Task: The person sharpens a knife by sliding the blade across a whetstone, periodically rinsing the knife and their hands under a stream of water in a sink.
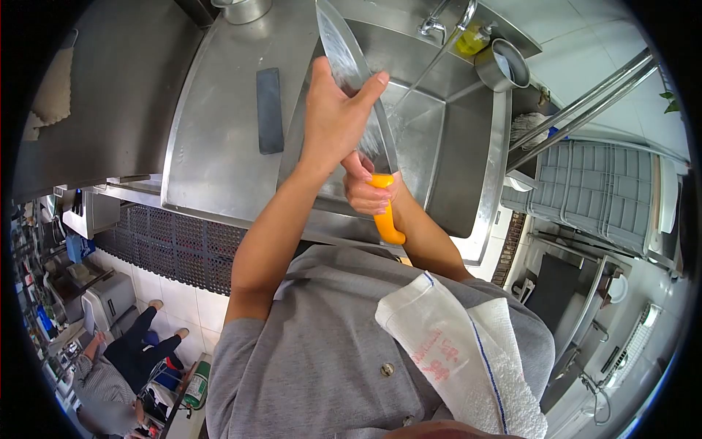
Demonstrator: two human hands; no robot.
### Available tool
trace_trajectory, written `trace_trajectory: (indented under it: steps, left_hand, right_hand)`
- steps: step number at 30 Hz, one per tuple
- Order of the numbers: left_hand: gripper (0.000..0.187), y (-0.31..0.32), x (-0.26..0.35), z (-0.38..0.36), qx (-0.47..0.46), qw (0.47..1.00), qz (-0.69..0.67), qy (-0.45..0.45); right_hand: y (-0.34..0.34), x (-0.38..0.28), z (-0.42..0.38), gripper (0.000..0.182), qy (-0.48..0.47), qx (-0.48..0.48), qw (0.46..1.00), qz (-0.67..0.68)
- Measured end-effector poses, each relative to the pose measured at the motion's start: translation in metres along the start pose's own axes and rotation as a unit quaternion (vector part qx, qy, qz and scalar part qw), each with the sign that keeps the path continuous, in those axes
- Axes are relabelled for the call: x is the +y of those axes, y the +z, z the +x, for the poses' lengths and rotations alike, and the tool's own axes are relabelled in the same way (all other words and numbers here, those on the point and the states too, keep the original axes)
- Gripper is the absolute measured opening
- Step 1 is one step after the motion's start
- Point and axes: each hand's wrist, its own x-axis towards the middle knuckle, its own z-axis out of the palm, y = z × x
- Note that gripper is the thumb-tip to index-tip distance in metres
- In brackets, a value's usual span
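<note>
A large kitchen knife (341, 45) with a broad, wet-looking blade is held over the sink, its tip pointing away from me. My right hand (368, 192) is wrapped round its orange handle (389, 219). Across the middle of the blade lies my left hand (338, 117), thumb stretched toward one edge and fingers bent over the other side; the fingertips are mostly hidden. A dark grey sharpening stone (270, 111) rests on the steel drainboard, left of my left hand. A thin stream of water (420, 79) runs from the faucet (465, 16) into the sink (468, 157).
A metal pot (503, 66) and a yellow soap bottle (474, 38) stand at the sink's back right corner. Another metal pan (243, 9) sits at the back left. A wire rack (585, 190) is to the right. Another person (135, 351) is at the lower left.
</note>
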Motion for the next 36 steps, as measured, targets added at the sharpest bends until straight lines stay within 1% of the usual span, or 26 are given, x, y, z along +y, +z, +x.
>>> trace_trajectory:
  steps: [3, 5, 8, 10, 12, 14, 15, 18, 20, 21, 22, 23, 25, 26, 28, 30, 35, 36]
  left_hand:
    - [0.054, 0.0, -0.003, -0.001, -0.004, 1.0, 0.002, 0.004]
    - [0.054, -0.001, -0.003, -0.001, -0.007, 1.0, -0.001, 0.007]
    - [0.052, -0.002, -0.001, -0.003, -0.009, 1.0, -0.003, 0.003]
    - [0.049, -0.003, 0.003, -0.005, -0.012, 1.0, -0.02, -0.016]
    - [0.049, -0.004, 0.001, -0.005, -0.009, 1.0, -0.021, -0.009]
    - [0.048, -0.005, 0.0, -0.005, -0.007, 1.0, -0.022, -0.003]
    - [0.048, -0.006, 0.0, -0.005, -0.01, 1.0, -0.017, -0.006]
    - [0.048, -0.008, -0.003, -0.004, -0.015, 1.0, -0.017, -0.005]
    - [0.048, -0.008, -0.004, 0.0, -0.016, 1.0, -0.023, 0.0]
    - [0.047, -0.007, -0.005, 0.006, -0.001, 0.998, -0.059, -0.001]
    - [0.046, -0.007, -0.005, 0.011, 0.015, 0.995, -0.095, -0.002]
    - [0.046, -0.009, -0.004, 0.017, 0.016, 0.995, -0.096, -0.002]
    - [0.043, -0.016, 0.002, 0.028, 0.011, 0.993, -0.107, -0.041]
    - [0.043, -0.017, -0.001, 0.032, 0.011, 0.993, -0.108, -0.041]
    - [0.04, -0.018, -0.006, 0.038, -0.003, 0.998, -0.054, -0.028]
    - [0.038, -0.015, -0.007, 0.039, -0.008, 0.998, -0.055, -0.025]
    - [0.034, -0.007, -0.006, 0.04, -0.029, 0.997, -0.073, -0.023]
    - [0.034, -0.005, -0.004, 0.041, -0.038, 0.996, -0.069, -0.039]
  right_hand:
    - [0.0, 0.001, 0.001, 0.045, 0.014, -0.014, 1.0, 0.012]
    - [0.002, 0.002, 0.0, 0.041, 0.001, -0.003, 1.0, -0.004]
    - [0.001, 0.003, 0.001, 0.04, -0.002, -0.013, 1.0, -0.007]
    - [0.0, 0.003, 0.0, 0.041, 0.003, -0.012, 1.0, -0.003]
    - [-0.006, 0.004, -0.001, 0.041, 0.007, -0.009, 1.0, 0.0]
    - [-0.015, 0.008, 0.001, 0.042, 0.008, -0.069, 0.997, 0.043]
    - [-0.016, 0.007, 0.001, 0.042, 0.009, -0.069, 0.997, 0.043]
    - [-0.01, 0.005, -0.001, 0.042, 0.015, -0.055, 0.998, 0.028]
    - [-0.004, 0.002, -0.004, 0.043, 0.021, 0.007, 1.0, -0.007]
    - [-0.004, 0.001, -0.005, 0.043, 0.022, 0.007, 1.0, -0.007]
    - [-0.004, 0.001, -0.007, 0.04, 0.022, 0.012, 1.0, 0.001]
    - [-0.005, 0.0, -0.008, 0.036, 0.022, 0.018, 1.0, 0.008]
    - [-0.005, 0.002, -0.013, 0.037, 0.02, 0.023, 1.0, -0.001]
    - [-0.005, 0.002, -0.015, 0.039, 0.017, 0.028, 0.999, -0.01]
    - [-0.004, 0.002, -0.017, 0.039, 0.018, 0.035, 0.999, -0.004]
    - [-0.003, 0.003, -0.02, 0.038, 0.014, 0.043, 0.999, 0.004]
    - [-0.002, 0.003, -0.027, 0.037, -0.023, 0.045, 0.998, -0.025]
    - [-0.002, 0.002, -0.029, 0.037, -0.027, 0.045, 0.998, -0.027]
